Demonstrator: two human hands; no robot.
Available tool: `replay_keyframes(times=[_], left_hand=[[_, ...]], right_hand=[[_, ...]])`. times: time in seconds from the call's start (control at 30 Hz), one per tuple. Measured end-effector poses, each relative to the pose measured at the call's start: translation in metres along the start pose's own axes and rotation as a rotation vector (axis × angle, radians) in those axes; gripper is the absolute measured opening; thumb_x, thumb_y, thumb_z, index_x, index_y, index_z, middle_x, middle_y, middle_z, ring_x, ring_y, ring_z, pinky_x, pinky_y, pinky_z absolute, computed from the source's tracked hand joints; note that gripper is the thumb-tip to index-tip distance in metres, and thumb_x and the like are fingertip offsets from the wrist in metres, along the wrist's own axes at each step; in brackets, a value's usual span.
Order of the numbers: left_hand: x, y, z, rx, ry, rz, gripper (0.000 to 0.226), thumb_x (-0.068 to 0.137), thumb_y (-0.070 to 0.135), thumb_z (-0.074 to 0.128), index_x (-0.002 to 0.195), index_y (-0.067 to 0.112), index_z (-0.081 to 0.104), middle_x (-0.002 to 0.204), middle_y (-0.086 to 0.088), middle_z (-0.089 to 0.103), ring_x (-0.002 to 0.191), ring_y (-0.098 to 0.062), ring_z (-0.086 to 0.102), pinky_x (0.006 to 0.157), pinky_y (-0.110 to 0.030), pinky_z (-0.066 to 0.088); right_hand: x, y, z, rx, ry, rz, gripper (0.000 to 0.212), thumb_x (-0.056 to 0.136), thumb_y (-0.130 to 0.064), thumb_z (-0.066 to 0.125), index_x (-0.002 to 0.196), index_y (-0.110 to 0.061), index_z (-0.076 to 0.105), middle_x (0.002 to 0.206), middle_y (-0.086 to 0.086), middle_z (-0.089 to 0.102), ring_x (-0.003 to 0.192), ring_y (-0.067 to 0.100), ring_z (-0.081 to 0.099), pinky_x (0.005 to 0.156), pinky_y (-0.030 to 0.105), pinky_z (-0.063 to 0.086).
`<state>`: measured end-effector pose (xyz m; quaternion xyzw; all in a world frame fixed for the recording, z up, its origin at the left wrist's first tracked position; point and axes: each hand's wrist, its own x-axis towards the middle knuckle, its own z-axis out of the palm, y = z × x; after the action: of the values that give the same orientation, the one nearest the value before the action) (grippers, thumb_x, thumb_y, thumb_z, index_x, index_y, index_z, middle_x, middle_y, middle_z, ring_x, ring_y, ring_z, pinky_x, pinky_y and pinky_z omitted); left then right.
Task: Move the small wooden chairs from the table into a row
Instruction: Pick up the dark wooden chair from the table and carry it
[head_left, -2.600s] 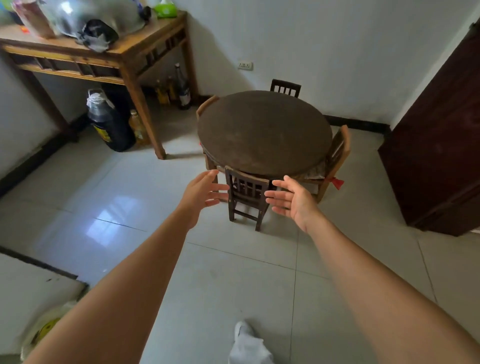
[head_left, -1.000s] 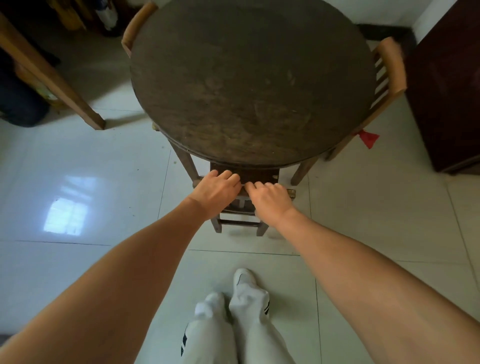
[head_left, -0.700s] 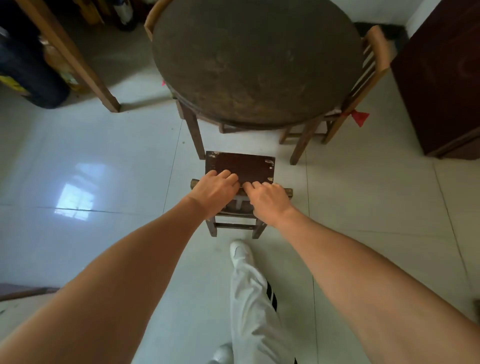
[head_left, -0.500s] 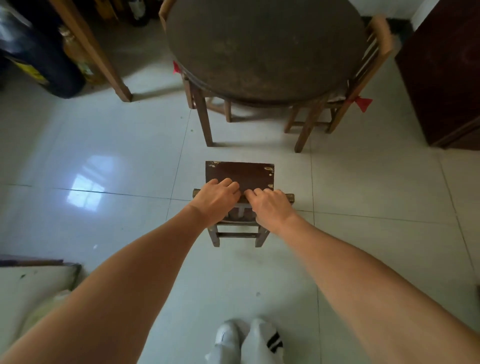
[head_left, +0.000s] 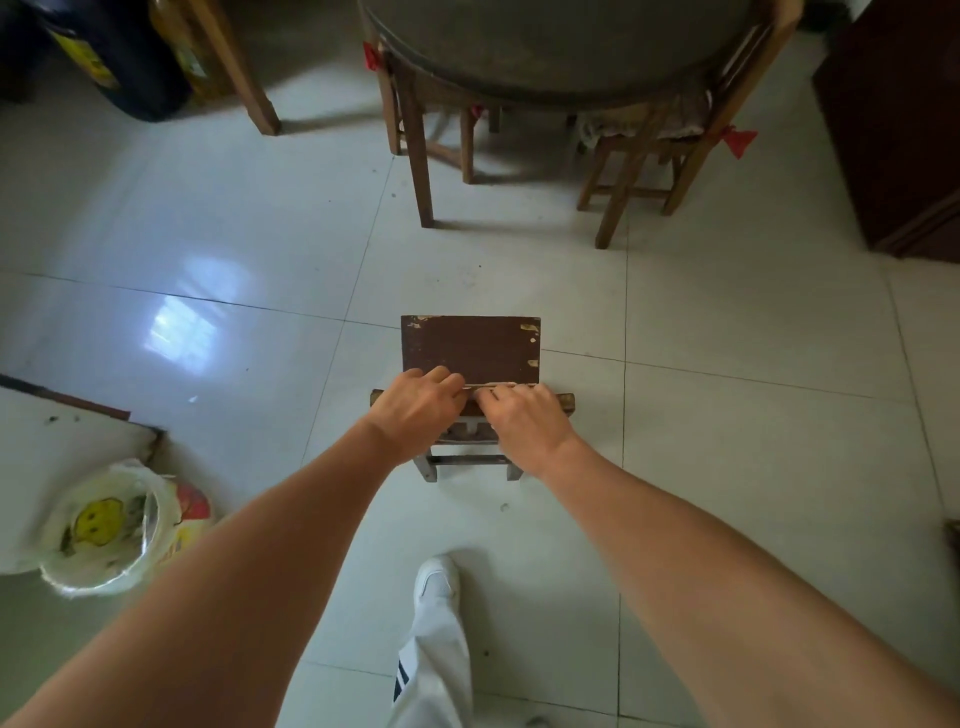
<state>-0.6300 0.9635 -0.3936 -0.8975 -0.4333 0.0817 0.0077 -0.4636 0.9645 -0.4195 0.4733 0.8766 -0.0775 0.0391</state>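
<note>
Dim, soft daylight; window glare on floor tiles (head_left: 176, 332); edges seemingly blurred, fisheye-bent.

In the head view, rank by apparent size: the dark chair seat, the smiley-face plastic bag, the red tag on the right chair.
1. Smiley-face plastic bag: largest, though it lies nearer the camera.
2. Dark chair seat.
3. Red tag: clearly smallest, though farther away.

I have both bare arms stretched forward and down, forearms converging toward the middle of the view. My left hand (head_left: 418, 410) lies palm down with its fingers curled over the top rail of the small wooden chair (head_left: 470, 349), and my right hand (head_left: 524, 418) grips the same rail just beside it, knuckles up, the two hands nearly touching. Below them I see one white-trousered leg (head_left: 434, 670) ending in a white shoe (head_left: 437, 579).
</note>
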Motion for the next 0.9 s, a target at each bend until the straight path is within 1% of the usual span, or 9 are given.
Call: replay_keyframes(times=[0.23,0.37,0.47,0.57,0.63,0.7,0.8,0.83,0.9], left_hand=[[-0.023,0.023,0.017,0.082,0.026,0.021,0.032,0.053,0.008,0.084,0.08,0.017,0.07,0.07,0.002,0.063,0.059,-0.014,0.06,0.045,-0.023,0.045],[-0.027,0.031,0.028,0.025,-0.04,-0.075,0.025,0.08,0.011,0.065,0.104,0.018,0.064,0.099,0.0,0.065,0.087,-0.018,0.063,0.065,-0.027,0.049],[-0.02,0.032,0.027,-0.037,-0.142,-0.186,0.032,0.086,0.015,0.056,0.118,0.019,0.055,0.113,0.0,0.059,0.103,-0.02,0.056,0.078,-0.028,0.045],[-0.01,0.03,0.004,-0.358,-0.231,-0.311,0.042,0.082,0.036,0.063,0.119,0.019,0.054,0.114,0.0,0.057,0.106,-0.021,0.054,0.084,-0.031,0.042],[-0.004,0.031,-0.024,-0.614,-0.193,-0.445,0.051,0.079,0.044,0.066,0.121,0.02,0.052,0.116,-0.001,0.057,0.106,-0.021,0.055,0.086,-0.033,0.044],[0.004,0.035,-0.06,-0.843,-0.086,-0.58,0.051,0.082,0.041,0.064,0.127,0.021,0.05,0.118,-0.002,0.059,0.106,-0.02,0.058,0.088,-0.032,0.048],[0.02,0.051,-0.123,-1.198,0.158,-0.721,0.042,0.089,0.036,0.059,0.128,0.024,0.051,0.116,-0.003,0.064,0.097,-0.019,0.061,0.072,-0.024,0.05],[0.024,0.059,-0.144,-1.312,0.252,-0.751,0.041,0.09,0.035,0.058,0.129,0.024,0.051,0.117,-0.004,0.064,0.099,-0.018,0.061,0.075,-0.024,0.05],[0.03,0.078,-0.181,-1.511,0.399,-0.777,0.041,0.092,0.032,0.055,0.132,0.024,0.049,0.122,-0.008,0.062,0.109,-0.021,0.06,0.095,-0.035,0.048]], right_hand=[[-0.027,-0.02,0.021,-0.028,-0.015,0.03,0.027,0.088,-0.006,0.055,0.113,-0.014,0.052,0.104,0.009,0.068,0.095,0.031,0.066,0.078,0.041,0.047],[-0.034,-0.026,0.026,-0.005,-0.038,0.065,0.027,0.088,-0.005,0.055,0.113,-0.014,0.052,0.104,0.008,0.067,0.097,0.031,0.065,0.08,0.041,0.045],[-0.032,-0.023,0.021,0.073,-0.084,0.083,0.034,0.088,-0.01,0.059,0.119,-0.016,0.048,0.11,0.008,0.066,0.102,0.03,0.063,0.085,0.041,0.045],[-0.032,-0.013,0.001,0.319,-0.16,0.078,0.049,0.087,-0.026,0.064,0.13,-0.02,0.043,0.12,0.007,0.063,0.11,0.031,0.059,0.09,0.041,0.045],[-0.038,0.0,-0.024,0.49,-0.162,0.143,0.055,0.088,-0.038,0.061,0.136,-0.024,0.039,0.125,0.008,0.062,0.112,0.031,0.059,0.089,0.04,0.046],[-0.049,0.018,-0.054,0.678,-0.134,0.277,0.056,0.089,-0.044,0.056,0.14,-0.03,0.035,0.132,0.004,0.059,0.117,0.027,0.057,0.094,0.04,0.047],[-0.074,0.051,-0.11,1.049,0.045,0.447,0.046,0.093,-0.043,0.052,0.136,-0.028,0.047,0.127,0.005,0.063,0.116,0.02,0.059,0.097,0.034,0.046],[-0.085,0.064,-0.13,1.164,0.119,0.483,0.042,0.094,-0.041,0.051,0.133,-0.026,0.051,0.124,0.005,0.064,0.114,0.019,0.06,0.093,0.03,0.047],[-0.11,0.089,-0.169,1.327,0.212,0.529,0.04,0.097,-0.041,0.046,0.133,-0.025,0.052,0.121,0.003,0.065,0.111,0.018,0.062,0.083,0.025,0.047]])
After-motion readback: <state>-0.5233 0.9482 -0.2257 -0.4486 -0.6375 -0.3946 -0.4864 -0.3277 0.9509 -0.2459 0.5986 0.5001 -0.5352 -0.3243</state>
